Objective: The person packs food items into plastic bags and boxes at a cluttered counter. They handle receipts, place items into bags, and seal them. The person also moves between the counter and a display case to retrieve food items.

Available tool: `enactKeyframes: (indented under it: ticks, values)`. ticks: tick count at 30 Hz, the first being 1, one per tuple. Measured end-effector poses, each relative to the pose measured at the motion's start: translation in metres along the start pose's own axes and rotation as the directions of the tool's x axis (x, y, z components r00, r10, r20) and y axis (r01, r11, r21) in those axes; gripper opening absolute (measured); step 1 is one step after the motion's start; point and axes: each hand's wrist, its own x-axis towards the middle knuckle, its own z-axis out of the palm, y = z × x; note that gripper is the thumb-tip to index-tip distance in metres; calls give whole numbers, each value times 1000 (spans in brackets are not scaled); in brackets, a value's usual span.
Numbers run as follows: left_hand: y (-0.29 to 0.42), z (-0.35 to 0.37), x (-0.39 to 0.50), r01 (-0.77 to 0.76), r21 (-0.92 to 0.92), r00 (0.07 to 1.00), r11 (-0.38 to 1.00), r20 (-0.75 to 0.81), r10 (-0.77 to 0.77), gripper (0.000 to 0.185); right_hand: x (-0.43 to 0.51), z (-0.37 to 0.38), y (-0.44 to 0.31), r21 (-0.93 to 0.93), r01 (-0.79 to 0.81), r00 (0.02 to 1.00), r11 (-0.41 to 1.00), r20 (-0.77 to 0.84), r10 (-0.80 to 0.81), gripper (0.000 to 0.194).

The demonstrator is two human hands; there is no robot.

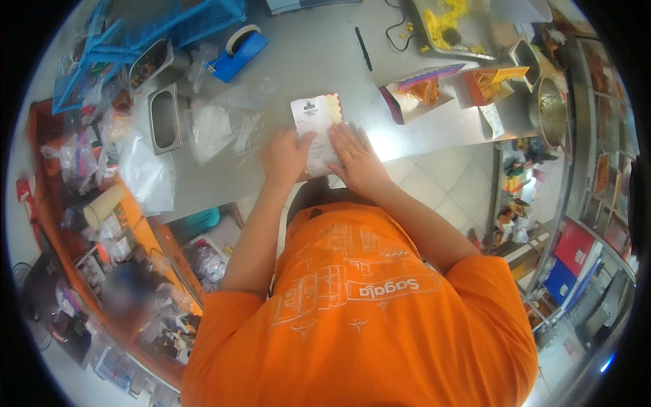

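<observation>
A printed paper receipt [311, 122] lies lengthwise over a flat paper packet [333, 105] with a cream face and a red-and-white border. Both are at the near edge of the steel counter. At the receipt's left side is my left hand [286, 156], its thumb resting near the paper; the curled fingers are partly hidden, so a grip cannot be made out. My right hand [358, 160] lies flat across the right edge of the receipt and packet, fingers extended and thumb apart. The lower end of the packet shows between my wrists.
Left on the steel counter [224, 183] are a blue tape dispenser [238, 53], metal pans [165, 119], plastic bags [147, 168] and thin white sticks [247, 133]. Right are a black pen [363, 49], open food boxes [419, 99], another receipt [491, 121] and a tray with yellow food [442, 23].
</observation>
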Motion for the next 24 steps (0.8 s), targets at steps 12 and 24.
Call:
enactKeyframes:
  ticks: [12, 24]
  values:
    - [-55, 59, -18, 194, -605, 977, 772, 193, -94, 29, 38, 30, -19, 873, -387, 619, 296, 8, 785, 50]
    - [-9, 58, -38, 285, -491, 920, 823, -100, -379, 47, -22, -80, 133, 456, -489, 503, 744, -549, 667, 55]
